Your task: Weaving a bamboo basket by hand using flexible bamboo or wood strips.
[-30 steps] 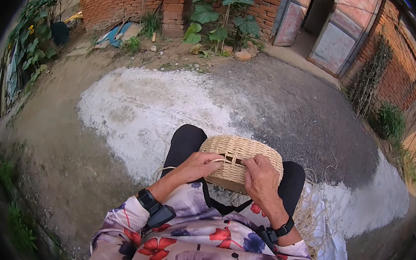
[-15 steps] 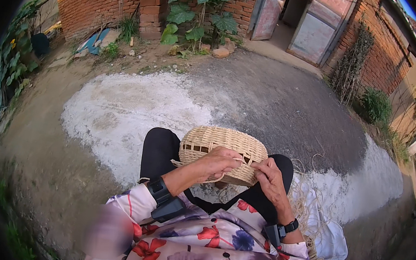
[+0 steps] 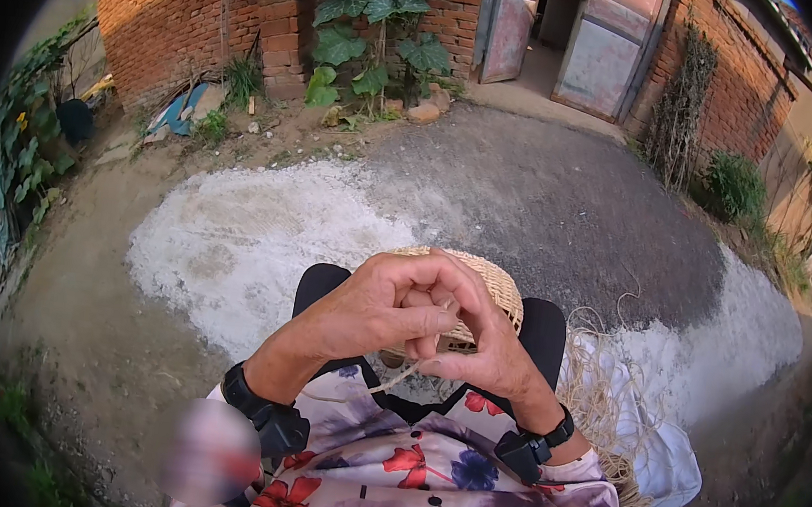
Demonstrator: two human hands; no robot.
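At the centre of the frame, a woven straw basket [image 3: 499, 284] was partly hidden by the left hand [image 3: 387, 303] and the right hand [image 3: 492, 355], between two dark-clad knees [image 3: 543, 333]. A pale strand [image 3: 394, 382] could be lost or frayed if it were held too loosely or twisted too hard. The left hand was curled, the strand seemingly pinched at its thumb tip; the right hand was arched close against it, but whether anything was gripped there could not be told

Basket [image 3: 499, 280] between knees [image 3: 543, 333], behind hands [image 3: 384, 300], strands [image 3: 596, 389] on sheet [image 3: 667, 466] at right, doors [image 3: 609, 53] ahead
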